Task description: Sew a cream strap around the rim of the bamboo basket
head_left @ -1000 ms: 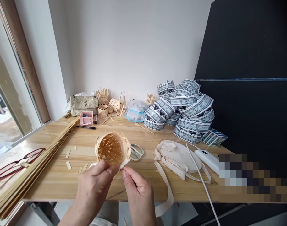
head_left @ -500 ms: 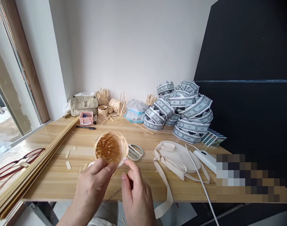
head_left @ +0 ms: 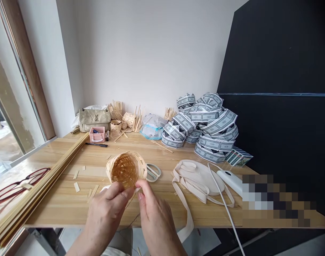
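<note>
Your left hand [head_left: 107, 206] is curled closed, thumb pressed against the bent forefinger, pinching a narrow white cloth strip [head_left: 137, 190] at the near rim of the round, pale tan woven-bamboo basket [head_left: 125, 170]. Just how much of the rim sits inside that pinch is hidden by your knuckles. Your right hand [head_left: 157, 211] is partly closed beside it: the forefinger reaches to the strip near your left thumb, and the thumb lies just below. You cannot tell from here whether those two fingertips grip the strip or only touch it. A thin dark thread [head_left: 135, 219] runs below, between your two hands.

The basket lies tilted in front of your hands, above the pale wood-grain counter [head_left: 58, 202], its open mouth turned toward you. Just beyond its right side are the scissors with pale grey-green loop handles [head_left: 153, 173]. Well to the right, a loose heap of flat cream fabric tape [head_left: 195, 185] trails off the near edge. To the left, a long bundle of yellowish bamboo strips [head_left: 45, 183] lies slantwise.
</note>
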